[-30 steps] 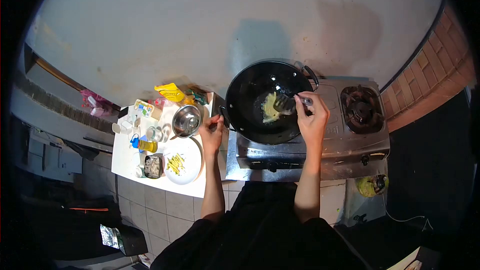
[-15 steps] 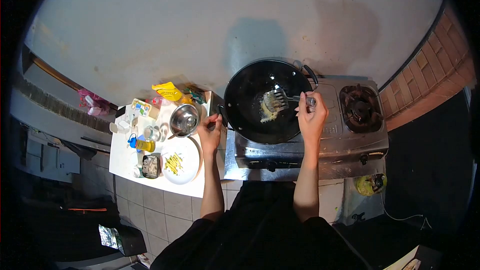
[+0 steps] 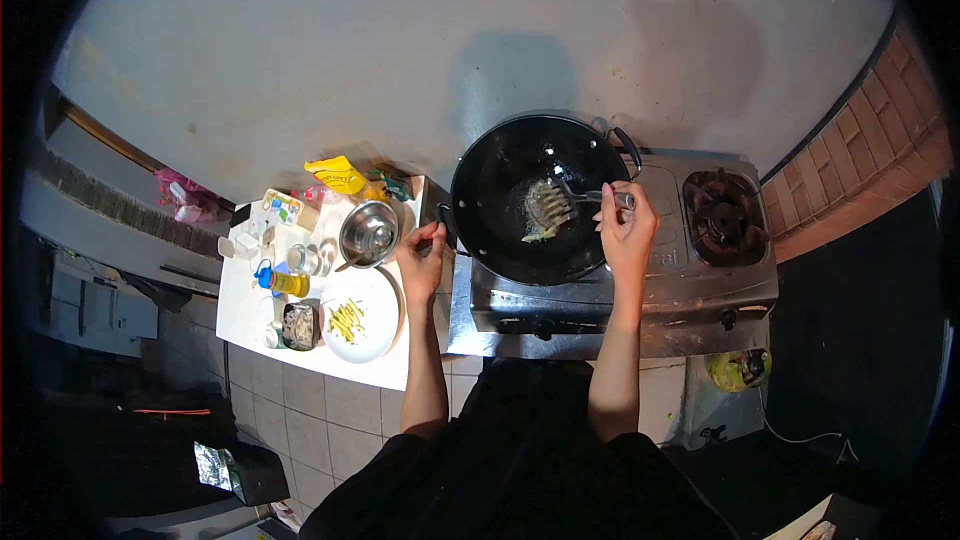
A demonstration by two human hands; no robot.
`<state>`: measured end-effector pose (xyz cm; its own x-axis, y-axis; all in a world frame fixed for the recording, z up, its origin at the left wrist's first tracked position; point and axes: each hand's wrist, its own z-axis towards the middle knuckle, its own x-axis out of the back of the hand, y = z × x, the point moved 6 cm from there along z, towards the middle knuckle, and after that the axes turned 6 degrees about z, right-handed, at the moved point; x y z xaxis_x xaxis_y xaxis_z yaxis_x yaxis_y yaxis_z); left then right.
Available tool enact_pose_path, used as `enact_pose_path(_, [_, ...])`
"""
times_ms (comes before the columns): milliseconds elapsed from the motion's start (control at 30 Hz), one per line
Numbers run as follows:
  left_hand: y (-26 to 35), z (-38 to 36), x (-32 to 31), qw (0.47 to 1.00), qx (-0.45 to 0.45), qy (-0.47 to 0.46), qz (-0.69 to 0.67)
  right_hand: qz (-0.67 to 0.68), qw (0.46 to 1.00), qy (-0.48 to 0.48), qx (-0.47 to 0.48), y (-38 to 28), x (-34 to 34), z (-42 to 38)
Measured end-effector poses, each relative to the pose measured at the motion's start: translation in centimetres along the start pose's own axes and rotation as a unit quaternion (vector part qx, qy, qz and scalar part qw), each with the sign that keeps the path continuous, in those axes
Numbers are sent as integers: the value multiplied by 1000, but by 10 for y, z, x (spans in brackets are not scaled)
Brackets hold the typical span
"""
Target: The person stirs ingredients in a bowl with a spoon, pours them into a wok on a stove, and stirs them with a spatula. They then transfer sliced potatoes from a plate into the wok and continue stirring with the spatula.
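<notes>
A black two-handled wok [image 3: 500,245] sits on the left burner of the gas stove. My right hand [image 3: 628,227] is closed around the handle of a slotted metal spatula [image 3: 582,197], whose head rests in the wok. Beneath and beside that head, chopped pale food [image 3: 541,232] glistens with oil on the wok's bottom. At the wok's left side, my left hand [image 3: 420,254] pinches its loop handle [image 3: 445,217], fingers partly covering it. Close to this hand stand a steel bowl [image 3: 358,248] and a white plate [image 3: 378,338] with yellow-green cut strips.
On the white side table [image 3: 240,315] are an oil bottle [image 3: 290,284], a tub of greyish food [image 3: 300,326], glass jars and a yellow packet [image 3: 338,176]. The stove's right burner [image 3: 724,218] is bare. A grey wall [image 3: 400,50] rises behind.
The spatula head has shifted slightly within the wok, and the food under it has been pressed and spread about. My left hand stays at the wok's handle.
</notes>
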<state>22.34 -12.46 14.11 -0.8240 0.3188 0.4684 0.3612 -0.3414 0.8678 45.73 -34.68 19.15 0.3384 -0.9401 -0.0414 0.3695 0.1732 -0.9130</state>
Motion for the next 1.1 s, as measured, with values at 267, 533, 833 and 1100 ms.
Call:
enact_pose_path(267, [-8, 2, -2, 1000, -6, -8, -14, 21, 1000, -9, -7, -6, 1, -1])
enact_pose_path(533, [-3, 1, 0, 1000, -3, -5, -6, 56, 998, -6, -34, -6, 5, -1])
enact_pose_path(833, [1, 2, -1, 1000, -8, -8, 8, 57, 997, 51, -27, -4, 15, -2])
enact_pose_path(1100, [-4, 3, -2, 1000, -11, -5, 11, -14, 999, 39, -7, 0, 11, -4])
